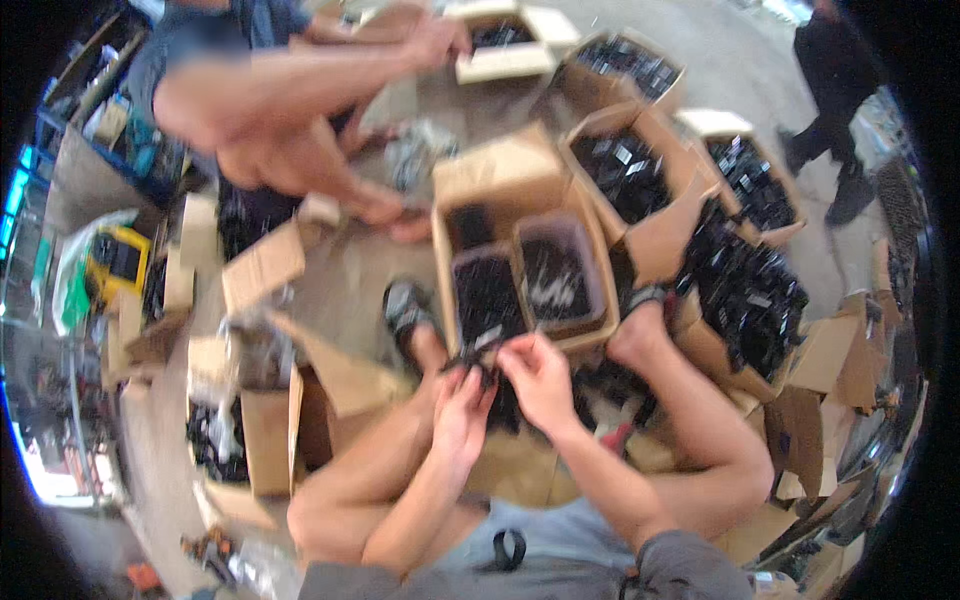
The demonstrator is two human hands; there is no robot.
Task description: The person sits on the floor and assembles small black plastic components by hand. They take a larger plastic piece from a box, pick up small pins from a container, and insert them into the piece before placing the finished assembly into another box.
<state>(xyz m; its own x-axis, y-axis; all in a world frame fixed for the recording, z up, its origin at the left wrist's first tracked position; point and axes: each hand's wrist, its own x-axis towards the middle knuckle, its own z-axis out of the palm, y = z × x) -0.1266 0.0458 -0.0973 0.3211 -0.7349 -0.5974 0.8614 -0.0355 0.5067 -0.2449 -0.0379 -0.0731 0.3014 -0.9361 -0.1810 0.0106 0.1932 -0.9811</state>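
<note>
In front of my lap, my left hand (pixel 462 408) is closed around a small black part (pixel 474 366), blurred by motion. My right hand (pixel 541 382) meets it from the right, thumb and finger pinched at the part's upper end; whatever sits between those fingertips is too small to make out. Just beyond both hands stands an open cardboard box (pixel 500 178) between my feet. Inside it are two plastic tubs: the left tub (pixel 487 300) holds dark thin pieces, and the right tub (pixel 556 275) holds dark pieces with some pale ones.
Open cartons of black parts stand at the far right, one carton (pixel 622 172) nearest the box. A heap of shiny black parts (pixel 745 290) overflows by my right leg. Opened cartons (pixel 270 430) lie to my left. Another person (pixel 300 100) sits far left; someone in dark trousers (pixel 835 110) stands far right.
</note>
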